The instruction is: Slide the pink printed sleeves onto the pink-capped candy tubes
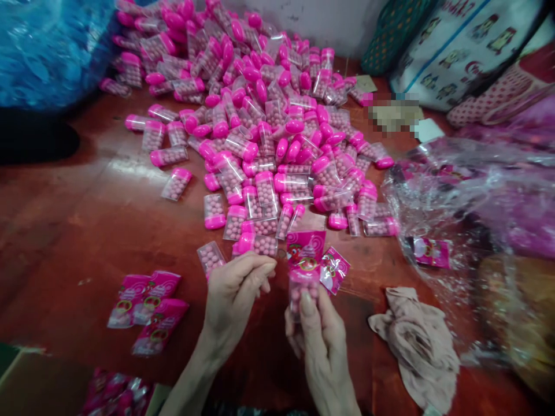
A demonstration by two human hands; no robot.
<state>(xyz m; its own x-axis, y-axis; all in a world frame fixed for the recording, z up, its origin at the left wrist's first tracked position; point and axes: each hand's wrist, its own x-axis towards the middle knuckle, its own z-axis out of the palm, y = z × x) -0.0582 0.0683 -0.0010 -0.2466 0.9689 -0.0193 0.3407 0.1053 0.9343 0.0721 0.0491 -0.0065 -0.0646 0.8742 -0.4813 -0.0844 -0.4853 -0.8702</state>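
My right hand (323, 346) grips a small clear candy container (296, 297), its thumb pressed against the front and pink balls showing inside. A printed magenta wrapper (306, 254) sits over the upper end of this container. To the left, my left hand (236, 300) is apart from it, its fingers curled and pressed together with nothing visible in them. Just beyond that hand lie a pink-capped container (258, 244) and another clear one (211, 258). A loose magenta wrapper (335, 269) rests on the table right beside the held container.
A big heap of pink-capped candy containers (260, 133) covers the table's far side. Several wrapped containers (150, 303) lie at left, above a box (43, 381). On the right are a crumpled cloth (418, 346) and a clear plastic bag (468, 202). A blue bag (52, 52) stands far left.
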